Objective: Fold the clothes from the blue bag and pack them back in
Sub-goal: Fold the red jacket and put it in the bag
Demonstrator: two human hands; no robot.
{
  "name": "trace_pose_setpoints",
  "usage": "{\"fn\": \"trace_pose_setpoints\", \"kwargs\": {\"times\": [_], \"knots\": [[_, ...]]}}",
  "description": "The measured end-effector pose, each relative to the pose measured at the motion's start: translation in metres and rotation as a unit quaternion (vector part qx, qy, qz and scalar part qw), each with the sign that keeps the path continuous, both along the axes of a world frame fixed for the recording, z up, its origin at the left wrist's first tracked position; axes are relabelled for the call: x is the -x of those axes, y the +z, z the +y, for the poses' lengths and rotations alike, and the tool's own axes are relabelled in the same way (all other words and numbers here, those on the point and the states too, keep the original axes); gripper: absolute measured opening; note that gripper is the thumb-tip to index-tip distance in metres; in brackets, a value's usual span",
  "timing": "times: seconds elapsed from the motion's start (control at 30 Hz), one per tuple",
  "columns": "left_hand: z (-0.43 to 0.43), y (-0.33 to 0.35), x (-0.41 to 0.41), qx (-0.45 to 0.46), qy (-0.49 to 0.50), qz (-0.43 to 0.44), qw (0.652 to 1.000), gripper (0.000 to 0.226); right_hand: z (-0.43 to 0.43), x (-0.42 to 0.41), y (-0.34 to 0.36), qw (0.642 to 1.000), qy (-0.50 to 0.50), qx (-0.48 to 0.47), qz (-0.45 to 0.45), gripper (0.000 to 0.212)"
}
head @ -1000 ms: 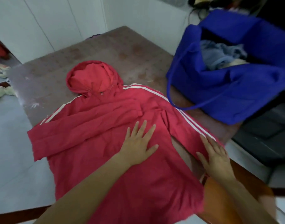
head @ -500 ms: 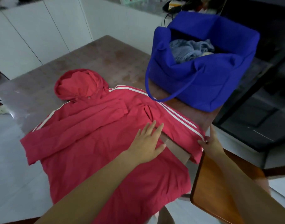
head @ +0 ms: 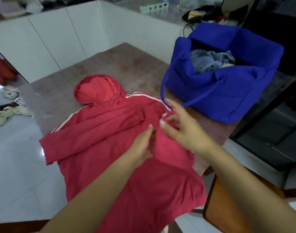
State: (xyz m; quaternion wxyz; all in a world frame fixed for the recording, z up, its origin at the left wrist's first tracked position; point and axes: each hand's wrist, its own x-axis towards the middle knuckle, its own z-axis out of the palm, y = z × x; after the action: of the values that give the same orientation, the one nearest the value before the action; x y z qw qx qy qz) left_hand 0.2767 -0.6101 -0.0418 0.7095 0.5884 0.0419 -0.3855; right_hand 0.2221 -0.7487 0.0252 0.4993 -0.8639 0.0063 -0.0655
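Red hoodie (head: 110, 148) lies flat on its front or back (which one cannot be told) on the brown table (head: 120, 64), filling the near half of the top. Its hem hangs off the six o'clock edge. The hood (head: 96, 91) points to eleven o'clock, with white stripes running down both shoulders. The sleeve on the nine o'clock side is folded in across the chest, its end reaching the middle of the garment. The three o'clock sleeve is mostly hidden under the hands.

The left hand (head: 142, 145) stands edge-on at the middle of the hoodie, fingers straight and together, gripping nothing; whether its edge touches the cloth is blurred. The right hand (head: 182, 128) hovers just beside it at two o'clock, over the striped shoulder, fingers loosely spread and released; it is motion-blurred, but no cloth shows between them.

The blue bag (head: 219, 91) stands open at the table's two o'clock corner, near the hoodie but apart from it. Its strap (head: 194, 100) loops down onto the table toward the hoodie's shoulder. Grey-blue knitwear (head: 209, 61) lies crumpled inside.

A wooden seat (head: 228, 207) sits at five o'clock beside the table edge. Pale shoes (head: 9, 111) lie on the floor at nine o'clock. White cabinets (head: 60, 39) run along the far side, from ten to twelve o'clock.
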Motion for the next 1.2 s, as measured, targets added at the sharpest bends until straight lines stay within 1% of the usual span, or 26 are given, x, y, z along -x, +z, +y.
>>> {"fn": "trace_pose_setpoints", "kwargs": {"times": [0.07, 0.1, 0.2, 0.3, 0.37, 0.43, 0.47, 0.5, 0.53, 0.6, 0.63, 0.67, 0.7, 0.73, 0.77, 0.8, 0.83, 0.87, 0.9, 0.93, 0.97, 1.03, 1.07, 1.1, 1.17, 1.2], "knots": [[0.027, -0.007, -0.015, 0.043, 0.075, 0.076, 0.993, 0.045, 0.033, -0.01, 0.001, 0.989, 0.128, -0.069, 0.039, 0.061], [0.043, -0.011, -0.021, 0.043, 0.1, 0.099, 0.989, 0.052, 0.04, -0.016, -0.001, 0.982, 0.155, -0.1, 0.051, 0.057], [0.097, -0.036, -0.034, -0.001, 0.141, 0.155, 0.978, 0.074, 0.039, -0.035, -0.017, 0.981, 0.115, -0.15, 0.054, 0.052], [0.14, -0.053, -0.031, -0.05, 0.173, 0.159, 0.971, 0.066, 0.029, -0.045, -0.052, 0.982, 0.117, -0.111, 0.103, 0.055], [0.147, -0.054, -0.024, -0.121, 0.193, 0.103, 0.968, 0.058, 0.025, -0.051, -0.074, 0.983, 0.128, 0.013, 0.128, 0.063], [0.137, -0.053, -0.014, -0.214, 0.19, -0.005, 0.958, 0.049, 0.026, -0.059, -0.089, 0.963, 0.146, 0.181, 0.134, 0.073], [0.13, -0.053, -0.01, -0.255, 0.185, -0.069, 0.947, 0.049, 0.029, -0.063, -0.094, 0.955, 0.154, 0.218, 0.131, 0.079], [0.122, -0.051, -0.004, -0.28, 0.172, -0.139, 0.934, 0.053, 0.033, -0.069, -0.097, 0.951, 0.164, 0.227, 0.133, 0.084], [0.113, -0.049, 0.003, -0.297, 0.146, -0.212, 0.92, 0.061, 0.039, -0.074, -0.099, 0.948, 0.177, 0.228, 0.134, 0.088], [0.096, -0.052, 0.019, -0.341, 0.046, -0.354, 0.869, 0.087, 0.049, -0.085, -0.104, 0.935, 0.213, 0.238, 0.154, 0.091], [0.086, -0.056, 0.027, -0.377, -0.017, -0.398, 0.836, 0.103, 0.054, -0.089, -0.106, 0.926, 0.231, 0.243, 0.174, 0.09], [0.079, -0.063, 0.034, -0.421, -0.082, -0.409, 0.806, 0.118, 0.057, -0.093, -0.11, 0.916, 0.248, 0.252, 0.189, 0.088], [0.072, -0.069, 0.041, -0.462, -0.146, -0.403, 0.776, 0.126, 0.06, -0.098, -0.113, 0.91, 0.258, 0.258, 0.198, 0.086], [0.07, -0.078, 0.046, -0.498, -0.186, -0.411, 0.741, 0.126, 0.061, -0.102, -0.116, 0.909, 0.264, 0.251, 0.201, 0.086], [0.07, -0.086, 0.048, -0.521, -0.202, -0.442, 0.702, 0.119, 0.059, -0.106, -0.118, 0.915, 0.264, 0.237, 0.193, 0.085], [0.074, -0.095, 0.047, -0.525, -0.198, -0.478, 0.676, 0.104, 0.055, -0.111, -0.118, 0.923, 0.258, 0.227, 0.173, 0.084], [0.079, -0.1, 0.046, -0.517, -0.175, -0.502, 0.671, 0.083, 0.046, -0.118, -0.117, 0.931, 0.244, 0.234, 0.141, 0.083], [0.087, -0.102, 0.042, -0.486, -0.137, -0.497, 0.706, 0.064, 0.034, -0.125, -0.116, 0.934, 0.222, 0.263, 0.099, 0.082], [0.096, -0.1, 0.038, -0.455, -0.064, -0.481, 0.747, 0.051, 0.019, -0.133, -0.115, 0.928, 0.196, 0.31, 0.06, 0.081], [0.106, -0.094, 0.033, -0.432, 0.014, -0.439, 0.787, 0.043, 0.003, -0.141, -0.114, 0.914, 0.171, 0.365, 0.035, 0.079], [0.116, -0.086, 0.026, -0.421, 0.095, -0.393, 0.812, 0.037, -0.014, -0.149, -0.114, 0.894, 0.153, 0.419, 0.035, 0.078], [0.139, -0.068, 0.008, -0.39, 0.244, -0.316, 0.83, 0.022, -0.043, -0.162, -0.115, 0.863, 0.14, 0.48, 0.08, 0.076], [0.152, -0.06, -0.002, -0.369, 0.3, -0.28, 0.834, 0.01, -0.054, -0.166, -0.118, 0.856, 0.15, 0.484, 0.102, 0.077], [0.164, -0.052, -0.01, -0.354, 0.341, -0.25, 0.834, 0.006, -0.062, -0.171, -0.12, 0.854, 0.17, 0.479, 0.112, 0.078], [0.185, -0.044, -0.02, -0.354, 0.386, -0.201, 0.828, 0.017, -0.071, -0.179, -0.116, 0.858, 0.219, 0.448, 0.126, 0.081], [0.194, -0.043, -0.022, -0.356, 0.396, -0.184, 0.826, 0.018, -0.074, -0.183, -0.112, 0.861, 0.237, 0.43, 0.131, 0.081]]}}
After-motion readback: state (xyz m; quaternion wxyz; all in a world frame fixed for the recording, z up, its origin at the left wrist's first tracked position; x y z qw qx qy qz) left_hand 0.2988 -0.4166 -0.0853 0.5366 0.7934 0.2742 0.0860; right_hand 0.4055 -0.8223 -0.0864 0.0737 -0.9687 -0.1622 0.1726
